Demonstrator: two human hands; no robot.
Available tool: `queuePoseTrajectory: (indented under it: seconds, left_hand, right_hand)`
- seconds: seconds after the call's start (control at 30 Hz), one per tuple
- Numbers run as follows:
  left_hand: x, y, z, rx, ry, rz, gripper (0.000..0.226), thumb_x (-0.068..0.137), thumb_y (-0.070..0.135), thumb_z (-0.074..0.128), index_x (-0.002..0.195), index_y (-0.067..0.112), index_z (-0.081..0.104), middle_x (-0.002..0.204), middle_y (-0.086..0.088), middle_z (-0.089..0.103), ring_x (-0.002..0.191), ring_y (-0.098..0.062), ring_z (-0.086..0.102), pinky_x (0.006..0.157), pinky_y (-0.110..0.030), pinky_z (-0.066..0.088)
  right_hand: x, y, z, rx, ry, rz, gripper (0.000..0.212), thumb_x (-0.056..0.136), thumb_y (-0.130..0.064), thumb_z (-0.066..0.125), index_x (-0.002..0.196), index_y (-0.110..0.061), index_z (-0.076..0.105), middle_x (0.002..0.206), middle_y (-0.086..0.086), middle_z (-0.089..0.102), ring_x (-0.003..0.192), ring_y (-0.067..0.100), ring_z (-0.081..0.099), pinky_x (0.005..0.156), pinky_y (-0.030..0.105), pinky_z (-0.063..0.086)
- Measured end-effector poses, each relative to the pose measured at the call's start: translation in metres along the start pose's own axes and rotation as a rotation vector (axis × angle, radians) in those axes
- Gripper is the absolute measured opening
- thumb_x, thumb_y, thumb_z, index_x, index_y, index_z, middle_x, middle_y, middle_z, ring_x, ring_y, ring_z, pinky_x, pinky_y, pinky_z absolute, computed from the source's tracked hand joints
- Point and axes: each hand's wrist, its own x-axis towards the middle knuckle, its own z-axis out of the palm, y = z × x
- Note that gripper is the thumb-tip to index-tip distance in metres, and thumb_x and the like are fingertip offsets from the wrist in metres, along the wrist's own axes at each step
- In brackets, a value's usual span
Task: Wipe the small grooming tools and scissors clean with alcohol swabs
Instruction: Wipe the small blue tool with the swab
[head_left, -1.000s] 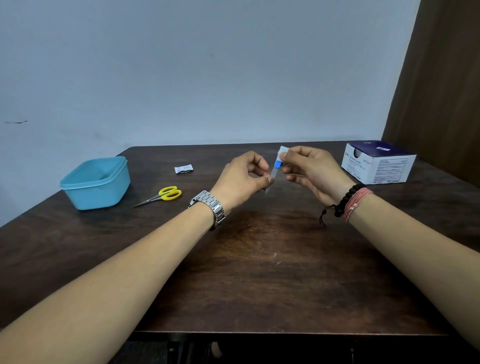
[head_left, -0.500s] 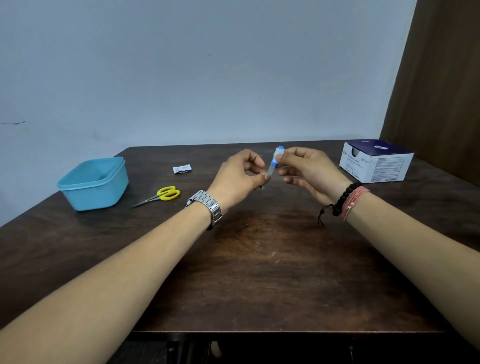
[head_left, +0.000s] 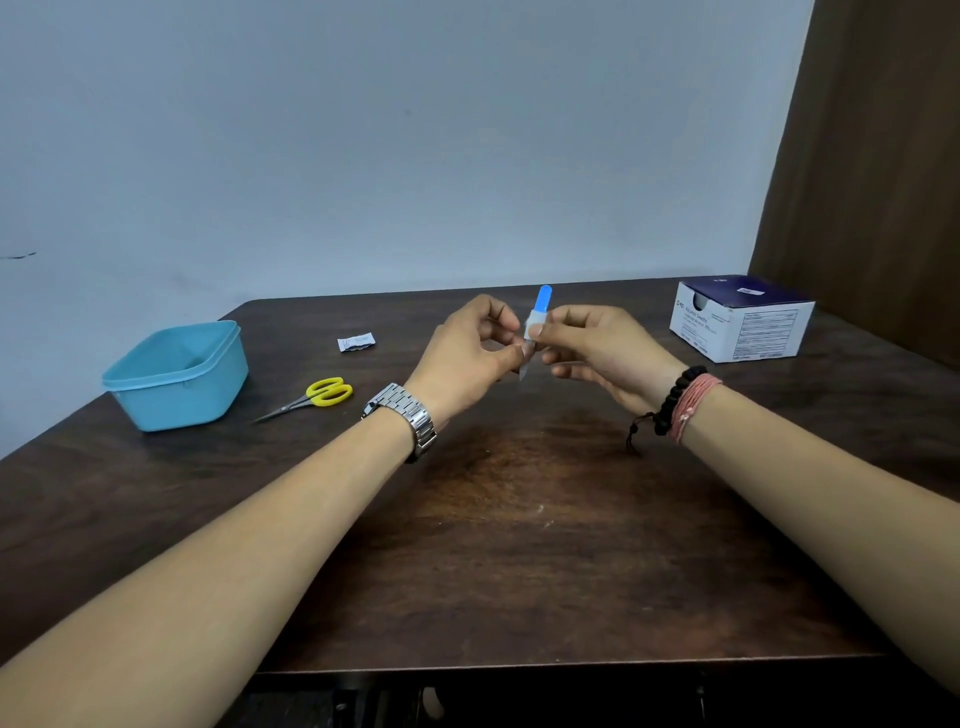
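Above the middle of the dark wooden table (head_left: 519, 545), both hands hold a small grooming tool (head_left: 543, 300) with a blue handle end pointing up and a thin metal tip pointing down. My left hand (head_left: 467, 353) pinches the tool's lower part. My right hand (head_left: 597, 343) pinches a white swab (head_left: 534, 326) wrapped round the tool just below the blue end. Small scissors with yellow handles (head_left: 317, 396) lie on the table to the left, blades pointing left.
A light blue plastic tub (head_left: 176, 379) stands at the left edge. A small white swab packet (head_left: 356, 342) lies behind the scissors. A white and dark blue box of alcohol swabs (head_left: 743, 325) stands at the back right. A brown curtain hangs at the right.
The tool has turned more upright and more of its blue end now shows above my fingers. The swab in my right hand has slid down from the blue end.
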Motion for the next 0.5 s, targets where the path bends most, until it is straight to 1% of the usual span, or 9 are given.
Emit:
queuePoseTrajectory:
  seconds: [0.07, 0.1, 0.17, 0.23, 0.3, 0.37, 0.43, 0.5]
  left_hand:
    - [-0.0011, 0.0013, 0.0004, 0.000, -0.001, 0.000, 0.022, 0.084, 0.015, 0.072, 0.083, 0.022, 0.051, 0.079, 0.002, 0.067, 0.071, -0.018, 0.069, 0.060, -0.020, 0.049]
    - [-0.0012, 0.0015, 0.0006, 0.010, -0.004, 0.004, 0.023, 0.084, 0.015, 0.071, 0.083, 0.023, 0.050, 0.079, 0.001, 0.067, 0.072, -0.019, 0.070, 0.061, -0.020, 0.048]
    - [-0.0008, 0.0018, 0.0009, 0.037, -0.010, 0.012, 0.023, 0.084, 0.015, 0.071, 0.082, 0.025, 0.050, 0.078, 0.003, 0.067, 0.075, -0.021, 0.072, 0.064, -0.024, 0.049]
    - [-0.0001, 0.0008, 0.0006, 0.050, -0.002, 0.012, 0.025, 0.082, 0.016, 0.072, 0.080, 0.027, 0.050, 0.076, 0.005, 0.066, 0.077, -0.023, 0.072, 0.070, -0.032, 0.053]
    - [0.0000, 0.0000, -0.0004, 0.059, 0.013, 0.010, 0.024, 0.082, 0.017, 0.072, 0.080, 0.027, 0.050, 0.077, 0.006, 0.066, 0.076, -0.021, 0.072, 0.074, -0.036, 0.056]
    - [-0.0015, 0.0010, -0.0002, 0.002, 0.012, -0.011, 0.023, 0.084, 0.014, 0.071, 0.082, 0.023, 0.050, 0.078, 0.004, 0.066, 0.074, -0.023, 0.073, 0.069, -0.035, 0.057]
    - [-0.0034, 0.0027, 0.0008, -0.065, -0.022, -0.035, 0.022, 0.087, 0.010, 0.068, 0.084, 0.019, 0.048, 0.080, 0.002, 0.063, 0.072, -0.025, 0.074, 0.063, -0.031, 0.055]
    - [-0.0047, 0.0047, 0.0025, -0.068, -0.064, -0.028, 0.021, 0.088, 0.008, 0.066, 0.084, 0.018, 0.048, 0.080, 0.001, 0.063, 0.072, -0.026, 0.074, 0.062, -0.029, 0.053]
  right_hand:
    - [0.0009, -0.0017, -0.0008, 0.018, 0.048, -0.039, 0.004, 0.087, -0.019, 0.071, 0.088, -0.015, 0.070, 0.078, 0.000, 0.067, 0.067, 0.008, 0.059, 0.065, 0.022, 0.051]
    - [0.0015, -0.0028, -0.0022, 0.036, 0.074, -0.057, 0.005, 0.087, -0.020, 0.070, 0.088, -0.015, 0.070, 0.078, 0.000, 0.066, 0.067, 0.009, 0.059, 0.066, 0.022, 0.051]
    - [0.0027, -0.0035, -0.0048, 0.057, 0.094, -0.070, 0.008, 0.088, -0.021, 0.070, 0.091, -0.013, 0.070, 0.080, 0.002, 0.065, 0.068, 0.009, 0.059, 0.067, 0.023, 0.051]
    - [0.0027, -0.0021, -0.0043, 0.039, 0.073, -0.055, 0.014, 0.088, -0.021, 0.069, 0.097, -0.010, 0.070, 0.080, 0.002, 0.065, 0.068, 0.009, 0.059, 0.067, 0.023, 0.051]
    - [0.0025, 0.0003, -0.0012, 0.006, 0.045, -0.040, 0.014, 0.088, -0.020, 0.070, 0.096, -0.010, 0.070, 0.077, -0.001, 0.067, 0.066, 0.008, 0.059, 0.065, 0.022, 0.051]
    - [0.0028, 0.0010, 0.0002, 0.004, 0.054, -0.050, 0.009, 0.087, -0.020, 0.071, 0.092, -0.012, 0.070, 0.077, -0.001, 0.067, 0.064, 0.007, 0.059, 0.062, 0.021, 0.051]
    - [0.0036, -0.0003, -0.0014, 0.022, 0.095, -0.074, 0.007, 0.087, -0.021, 0.071, 0.089, -0.014, 0.070, 0.079, -0.001, 0.068, 0.065, 0.007, 0.059, 0.063, 0.021, 0.051]
    - [0.0049, -0.0020, -0.0053, 0.057, 0.139, -0.089, 0.008, 0.087, -0.020, 0.070, 0.090, -0.013, 0.070, 0.080, -0.001, 0.068, 0.066, 0.008, 0.059, 0.064, 0.022, 0.052]
